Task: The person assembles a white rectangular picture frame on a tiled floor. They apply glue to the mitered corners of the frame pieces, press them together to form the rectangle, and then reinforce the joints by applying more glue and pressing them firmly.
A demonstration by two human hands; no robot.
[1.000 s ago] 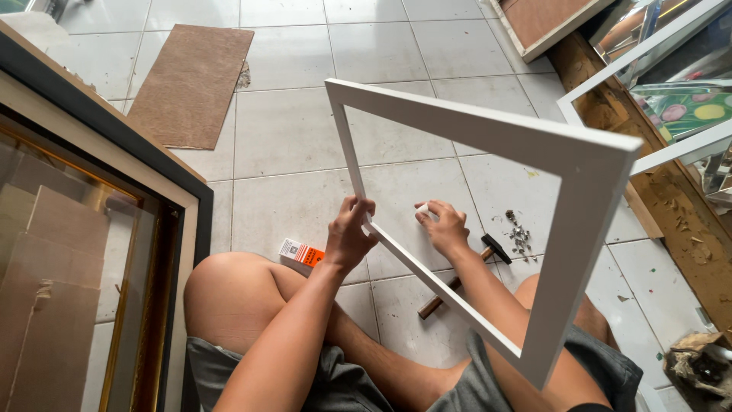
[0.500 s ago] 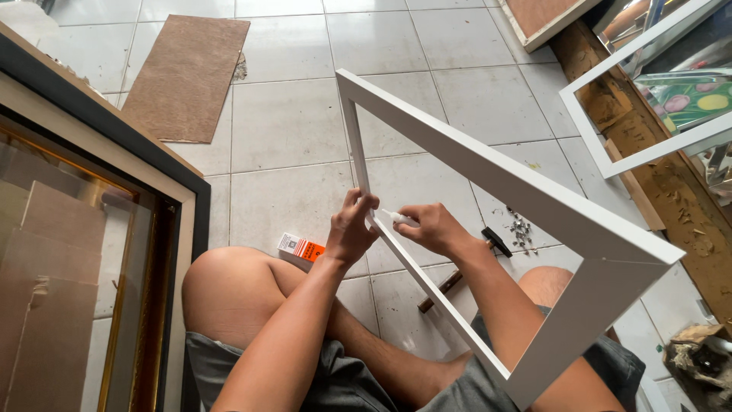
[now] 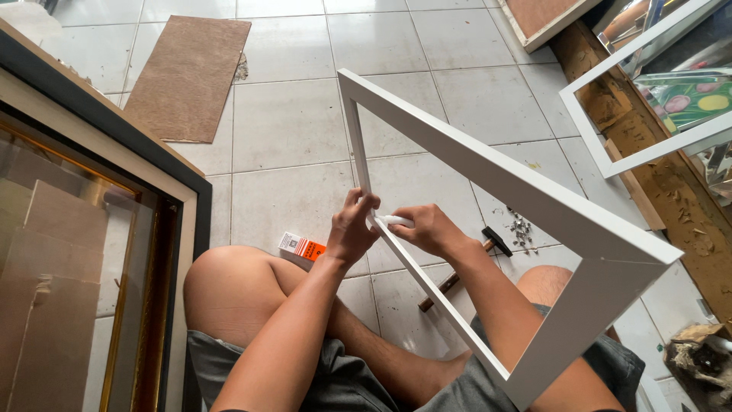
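Hands meet at the near corner of a white frame (image 3: 488, 172): the left hand (image 3: 352, 229) is clamped around the corner rail, the right hand (image 3: 427, 229) closed on a small white piece (image 3: 398, 221) pressed against it. Just beyond the grip lie an orange box (image 3: 302, 246), a hammer (image 3: 457, 275) and loose nails (image 3: 521, 229) on the tiled floor (image 3: 290, 122); farther off, a brown board (image 3: 191, 76).

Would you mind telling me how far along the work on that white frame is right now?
The white frame looks assembled, its four sides joined at mitred corners. In hand: the left hand grips the near corner while the right hand presses a small white piece there. The hammer and loose fasteners lie unused on the floor.
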